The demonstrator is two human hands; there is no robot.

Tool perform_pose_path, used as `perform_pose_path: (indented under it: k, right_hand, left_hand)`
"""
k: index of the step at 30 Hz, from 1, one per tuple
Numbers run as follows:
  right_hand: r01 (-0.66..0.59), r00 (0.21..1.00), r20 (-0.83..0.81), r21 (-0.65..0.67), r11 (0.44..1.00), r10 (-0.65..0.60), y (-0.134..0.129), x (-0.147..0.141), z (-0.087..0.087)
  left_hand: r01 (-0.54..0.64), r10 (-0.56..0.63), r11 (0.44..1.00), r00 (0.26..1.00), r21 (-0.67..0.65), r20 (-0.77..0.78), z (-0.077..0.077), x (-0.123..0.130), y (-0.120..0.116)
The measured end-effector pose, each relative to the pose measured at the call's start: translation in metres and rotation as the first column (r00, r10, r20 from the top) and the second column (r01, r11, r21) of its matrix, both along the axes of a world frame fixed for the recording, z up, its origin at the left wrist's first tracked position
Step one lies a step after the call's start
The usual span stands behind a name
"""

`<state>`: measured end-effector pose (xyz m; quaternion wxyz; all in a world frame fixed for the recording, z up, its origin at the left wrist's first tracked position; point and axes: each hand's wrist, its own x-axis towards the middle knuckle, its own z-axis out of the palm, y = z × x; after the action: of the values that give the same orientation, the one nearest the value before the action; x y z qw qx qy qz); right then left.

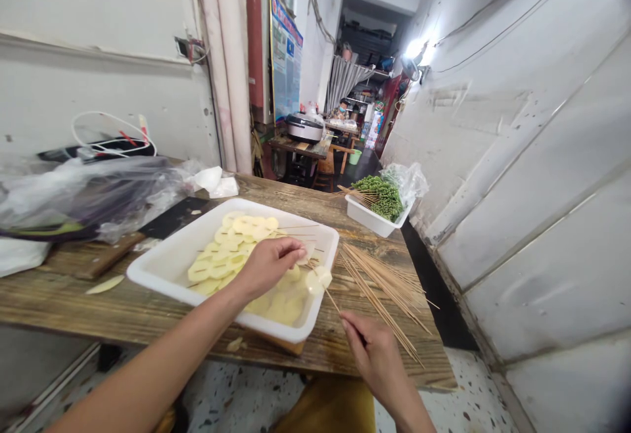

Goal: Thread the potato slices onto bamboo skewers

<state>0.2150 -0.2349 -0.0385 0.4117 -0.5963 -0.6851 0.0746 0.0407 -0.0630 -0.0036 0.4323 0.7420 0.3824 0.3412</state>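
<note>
My left hand sits over a white plastic tray, its fingertips curled on a pale potato slice at the tray's right side. The tray holds many thin potato slices, some threaded on thin skewers. My right hand pinches the lower end of a bamboo skewer, which carries a potato slice near the tray's right rim. A loose pile of bamboo skewers lies on the wooden table just beyond my right hand.
A smaller white tray of green sprigs on skewers stands at the table's far right corner. A crumpled plastic bag lies at the left, beside a wooden cutting board. A white wall runs along the right; a corridor with a seated person lies beyond.
</note>
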Motion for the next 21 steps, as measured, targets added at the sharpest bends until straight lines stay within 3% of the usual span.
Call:
perform_pose_path:
  k: [4, 10, 12, 17, 21]
  right_hand:
    - [-0.014, 1.0, 0.008, 0.054, 0.998, 0.014, 0.002, 0.001, -0.003]
    - [-0.044, 0.999, 0.015, 0.075, 0.996, 0.043, 0.002, 0.007, -0.009]
    - [-0.057, 0.998, 0.009, 0.073, 0.996, 0.056, 0.002, 0.009, -0.011]
    - [-0.031, 0.999, -0.01, 0.094, 0.995, 0.032, 0.003, 0.006, -0.013]
    - [-0.011, 1.0, -0.01, 0.137, 0.99, 0.013, 0.006, 0.001, -0.015]
  left_hand:
    - [-0.035, 0.082, 0.965, 0.982, -0.259, 0.172, -0.001, -0.001, 0.001]
    - [0.169, 0.116, 0.799, 0.898, -0.577, 0.424, 0.003, -0.004, 0.004]
    - [0.162, 0.132, 0.777, 0.903, -0.609, 0.409, 0.003, -0.005, 0.005]
    - [0.156, 0.121, 0.794, 0.907, -0.588, 0.403, 0.001, -0.005, 0.005]
    - [0.179, 0.134, 0.774, 0.892, -0.607, 0.433, 0.002, -0.005, 0.006]
